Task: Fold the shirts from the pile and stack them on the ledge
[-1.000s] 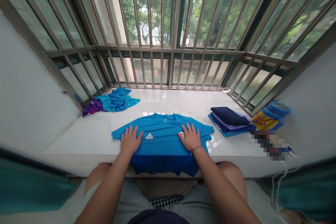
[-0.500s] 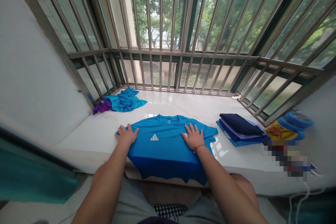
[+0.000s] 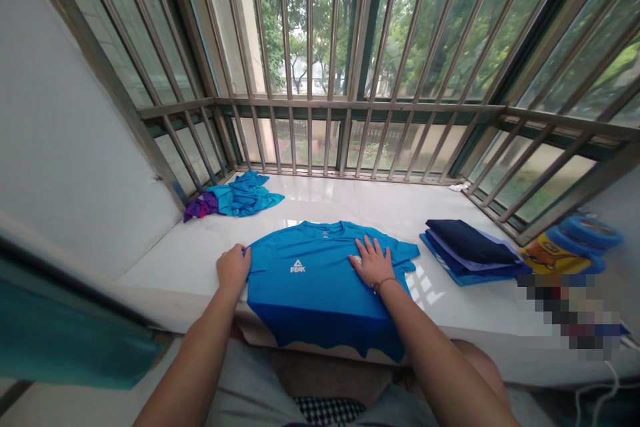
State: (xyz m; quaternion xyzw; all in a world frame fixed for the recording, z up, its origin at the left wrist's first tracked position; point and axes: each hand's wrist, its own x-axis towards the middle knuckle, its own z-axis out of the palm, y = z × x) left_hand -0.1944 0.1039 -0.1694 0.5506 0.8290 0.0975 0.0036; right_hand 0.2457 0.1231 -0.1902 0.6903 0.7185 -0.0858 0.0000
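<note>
A blue T-shirt [image 3: 320,287] with a white PEAK logo lies spread on the white window ledge, collar towards the window, its darker blue lower part hanging over the front edge. My left hand [image 3: 233,269] is at the sleeve on the shirt's left side, fingers curled together over the fabric; the sleeve end is hidden under it. Flat on the upper right chest rests my right hand [image 3: 373,263], fingers spread, with a thin bracelet at the wrist.
Crumpled blue and purple clothes [image 3: 240,196] lie at the back left. On the right sits a stack of folded clothes [image 3: 470,247], beside a blue and yellow container [image 3: 567,247]. Metal window bars [image 3: 350,105] enclose the ledge [image 3: 345,200]. A teal curtain hangs at lower left.
My left hand has gone from lying spread on the shirt's left shoulder to curled fingers at the sleeve. My right hand stays flat on the shirt. The view has shifted slightly.
</note>
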